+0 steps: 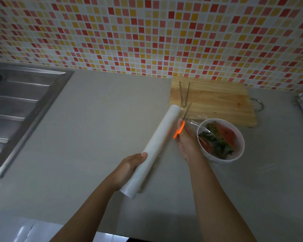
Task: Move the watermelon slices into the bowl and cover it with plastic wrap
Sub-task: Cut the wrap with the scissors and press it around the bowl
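Ok so the watermelon slices (224,132) are all in the white bowl (241,145), which sits on the worktop (103,110) just in front of the wooden cutting board (217,100). That half looks done to me. What's going on now is the cut: a sheet of plastic wrap (197,124) runs from the roll (154,149) across to the bowl, and from the shine on the fruit it seems to be draped over the top already.

The left grip (129,169) is wrapped around the near end of the roll, thumb on top, holding it up off the worktop at a slant. The right grip (186,142) is clamped on the orange-handled scissors (181,123), fingers through the loops and blades pointing away along the gap between roll and bowl. I can't tell how far the blades are parted, they're too thin to see.

Tips for doing this bit well, imo:
- keep the film taut by pulling the roll gently away from the bowl, since slack wrap just folds into the blades
- cut close to the roll, not the bowl, so there's enough overhang to tuck down all round the rim
- glide the scissors instead of chopping, less tearing
- watch the bowl, it's light-looking and could slide if the roll tugs too hard

Tongs (184,95) are lying on the board near the blade tips but out of their way.
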